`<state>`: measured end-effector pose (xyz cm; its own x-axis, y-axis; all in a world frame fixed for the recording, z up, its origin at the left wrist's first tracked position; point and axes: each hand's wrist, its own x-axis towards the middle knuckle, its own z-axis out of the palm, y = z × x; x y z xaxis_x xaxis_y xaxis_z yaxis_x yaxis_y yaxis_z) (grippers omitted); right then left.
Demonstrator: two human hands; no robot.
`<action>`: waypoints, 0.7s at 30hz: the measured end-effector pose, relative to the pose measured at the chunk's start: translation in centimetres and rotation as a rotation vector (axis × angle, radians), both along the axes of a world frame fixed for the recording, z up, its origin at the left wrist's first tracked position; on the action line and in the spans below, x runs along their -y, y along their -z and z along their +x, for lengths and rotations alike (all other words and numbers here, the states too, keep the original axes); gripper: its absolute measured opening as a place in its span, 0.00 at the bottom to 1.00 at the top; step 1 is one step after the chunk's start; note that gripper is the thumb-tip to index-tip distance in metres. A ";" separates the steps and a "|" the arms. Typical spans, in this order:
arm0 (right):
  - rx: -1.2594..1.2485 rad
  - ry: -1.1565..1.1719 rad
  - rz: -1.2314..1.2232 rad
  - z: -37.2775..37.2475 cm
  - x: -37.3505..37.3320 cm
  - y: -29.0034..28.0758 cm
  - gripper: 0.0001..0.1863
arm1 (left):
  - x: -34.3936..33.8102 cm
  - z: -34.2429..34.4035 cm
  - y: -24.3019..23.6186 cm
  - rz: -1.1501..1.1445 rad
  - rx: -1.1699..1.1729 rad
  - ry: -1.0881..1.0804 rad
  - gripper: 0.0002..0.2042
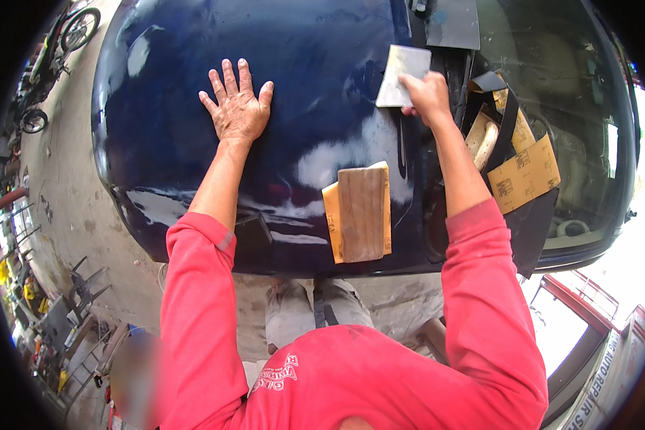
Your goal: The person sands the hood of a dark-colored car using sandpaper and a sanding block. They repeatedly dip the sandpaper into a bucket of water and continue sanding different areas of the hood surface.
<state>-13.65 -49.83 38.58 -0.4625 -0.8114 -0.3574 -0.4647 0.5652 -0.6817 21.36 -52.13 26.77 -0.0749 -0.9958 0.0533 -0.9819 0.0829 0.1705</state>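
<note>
A dark blue car hood (315, 79) with whitish dull patches lies under both hands. My left hand (238, 107) rests flat on it, palm down, fingers spread. My right hand (426, 97) grips a pale grey rectangular sheet or pad (398, 68) at the hood's right side, beside the dark cowl. Nearer me on the hood lies a wooden block (360, 211) on a tan sandpaper sheet (332, 226).
Right of the hood are the windshield (580, 179), more tan sandpaper (523, 175), black strips and a dark panel (451, 21). A motorcycle (72, 39) stands at upper left. Assorted clutter lines the left edge; a red metal frame (566, 294) is at lower right.
</note>
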 end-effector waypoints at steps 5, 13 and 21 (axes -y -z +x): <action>-0.057 -0.051 -0.003 0.2 0.0 -0.1 0.20 | 0.5 0.9 -0.2 0.044 0.126 0.091 0.43; -0.047 -0.121 -0.068 -0.5 1.3 -0.2 0.19 | 0.8 2.0 0.1 0.011 0.087 0.166 0.44; -0.073 -0.096 0.023 -2.5 2.3 0.4 0.21 | 0.8 1.9 0.8 -0.016 0.116 0.147 0.44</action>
<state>-16.14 -52.10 38.15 -0.4082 -0.8453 -0.3448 -0.5655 0.5307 -0.6314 23.29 -52.89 25.94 -0.2264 -0.9727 0.0514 -0.9719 0.2291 0.0544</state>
